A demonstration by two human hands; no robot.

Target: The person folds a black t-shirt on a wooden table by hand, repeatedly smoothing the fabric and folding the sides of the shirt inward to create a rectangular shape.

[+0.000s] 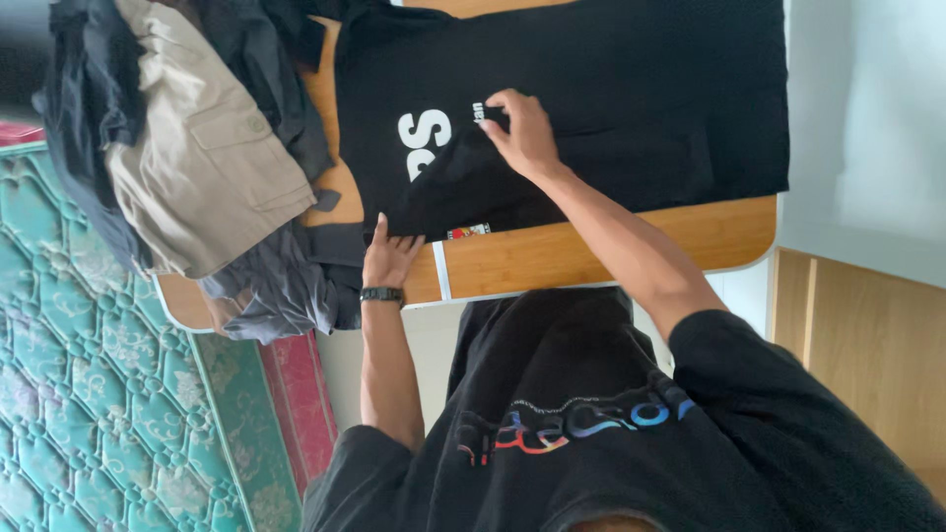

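Note:
A black T-shirt [631, 89] with white print lies spread on a wooden table [591, 251]. My right hand [522, 128] rests on the middle of the shirt, its fingers pinching a fold of black fabric beside the print. My left hand [389, 258], with a black watch on its wrist, grips the shirt's near edge at the table's front rim. Part of the shirt is folded over between the two hands.
A pile of clothes sits on the table's left end: a beige garment with a pocket [197, 167] among dark grey ones [276, 286]. A teal quilted mattress [89, 394] with a red border lies left. A wooden panel [867, 355] stands right.

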